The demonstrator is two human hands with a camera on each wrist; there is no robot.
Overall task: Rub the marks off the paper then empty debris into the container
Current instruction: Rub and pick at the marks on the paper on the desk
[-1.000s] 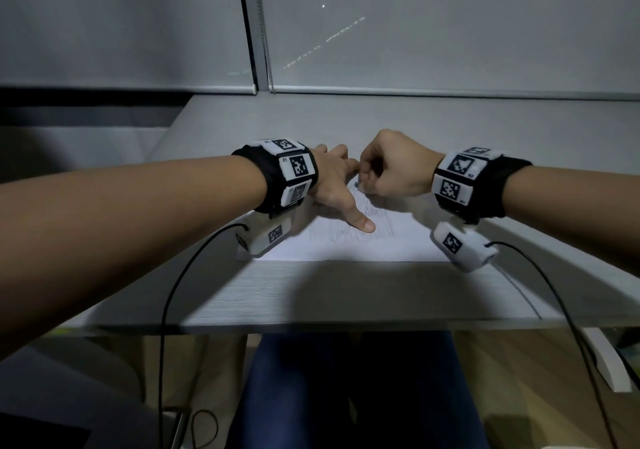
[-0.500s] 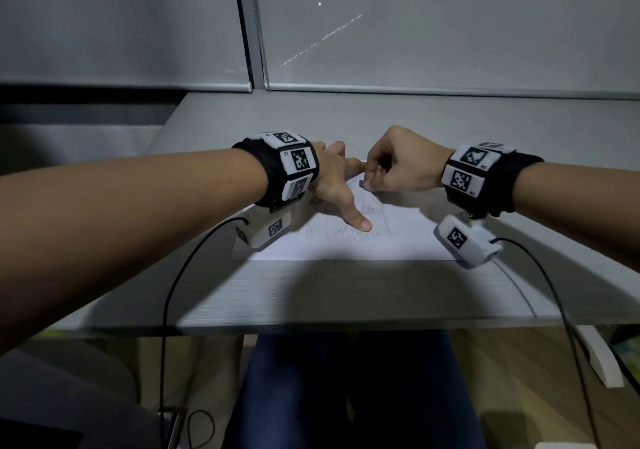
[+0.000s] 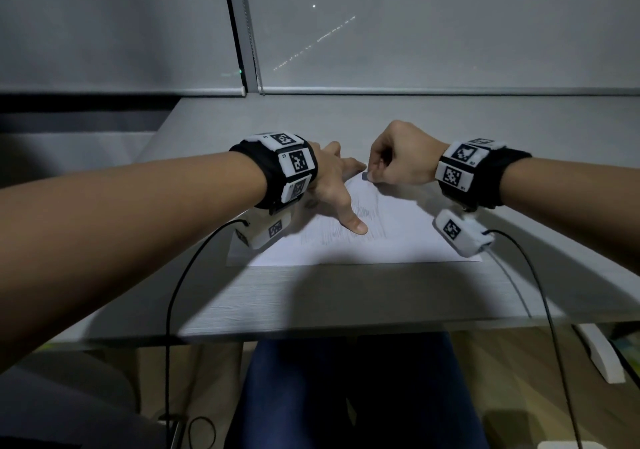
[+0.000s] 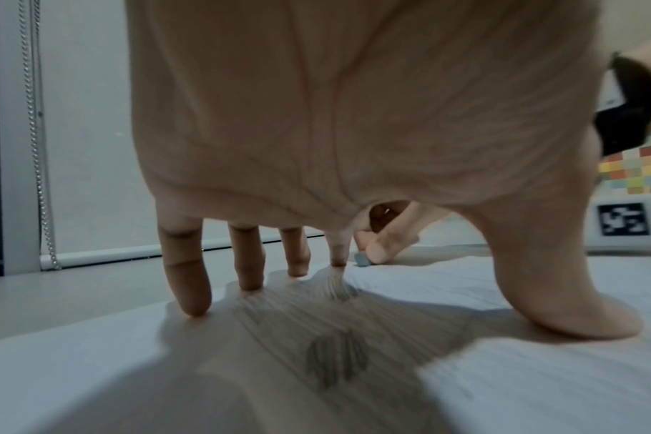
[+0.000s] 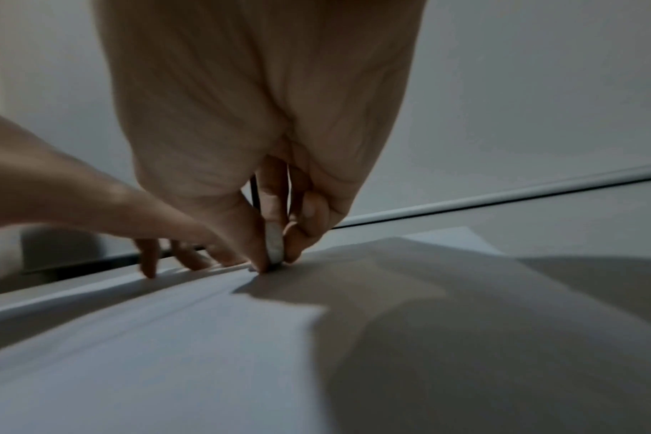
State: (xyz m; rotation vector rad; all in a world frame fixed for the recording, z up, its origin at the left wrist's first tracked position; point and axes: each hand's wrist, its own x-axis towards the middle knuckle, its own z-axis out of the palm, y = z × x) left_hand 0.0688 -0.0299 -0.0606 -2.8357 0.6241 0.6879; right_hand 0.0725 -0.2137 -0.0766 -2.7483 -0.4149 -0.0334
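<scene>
A white sheet of paper (image 3: 391, 241) (image 4: 539, 367) (image 5: 168, 352) lies on the grey table and carries grey pencil scribbles (image 3: 360, 213) (image 4: 335, 358). My left hand (image 3: 332, 185) (image 4: 316, 146) is spread flat, with fingertips and thumb pressing the sheet down. My right hand (image 3: 398, 161) (image 5: 264, 117) pinches a small grey-white eraser (image 5: 273, 243) (image 4: 362, 260) (image 3: 367, 176) between thumb and fingers. The eraser's lower end touches the paper near its far edge, just right of the left index finger. No container is in view.
The grey table (image 3: 346, 296) reaches back to a window sill with lowered blinds (image 3: 450, 33) and a bead chain (image 4: 38, 146). Black cables (image 3: 173, 296) hang from both wrist cameras over the near edge. Blue-trousered legs (image 3: 346, 396) sit under the table.
The right hand with the eraser has shifted slightly right and farther along the paper. The left hand keeps pressing the sheet in the same spot.
</scene>
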